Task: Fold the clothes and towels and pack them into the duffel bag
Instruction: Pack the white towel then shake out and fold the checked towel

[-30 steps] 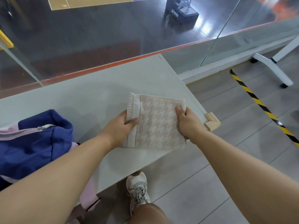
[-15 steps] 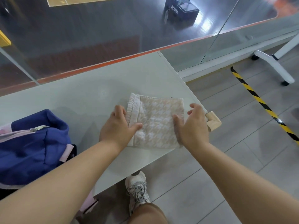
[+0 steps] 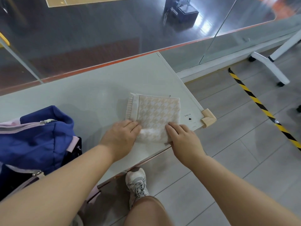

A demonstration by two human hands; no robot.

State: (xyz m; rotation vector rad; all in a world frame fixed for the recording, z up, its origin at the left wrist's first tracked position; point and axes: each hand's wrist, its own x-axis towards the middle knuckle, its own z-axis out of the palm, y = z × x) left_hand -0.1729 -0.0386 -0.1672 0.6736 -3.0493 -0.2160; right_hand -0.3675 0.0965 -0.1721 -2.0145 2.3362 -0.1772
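Note:
A small beige-and-white houndstooth towel (image 3: pixel 156 113) lies folded into a square on the white table (image 3: pixel 84 98), near its right front corner. My left hand (image 3: pixel 121 136) rests on the towel's near left corner, fingers bent over the edge. My right hand (image 3: pixel 184 137) holds the near right corner, fingers curled onto the cloth. A blue duffel bag (image 3: pixel 34 141) with pink trim and a silver zipper stands at the table's left front, its top unzipped; what it holds is hidden.
A beige foam guard (image 3: pixel 209 119) caps the table's right front corner. A glass wall (image 3: pixel 97 30) runs behind the table. Yellow-black tape (image 3: pixel 260 108) crosses the tiled floor to the right, beside a white wheeled leg (image 3: pixel 270 67). My sneaker (image 3: pixel 137 183) shows under the table edge.
Both hands slid from the towel's sides down to its near edge. The towel now lies flat on the table rather than lifted between them.

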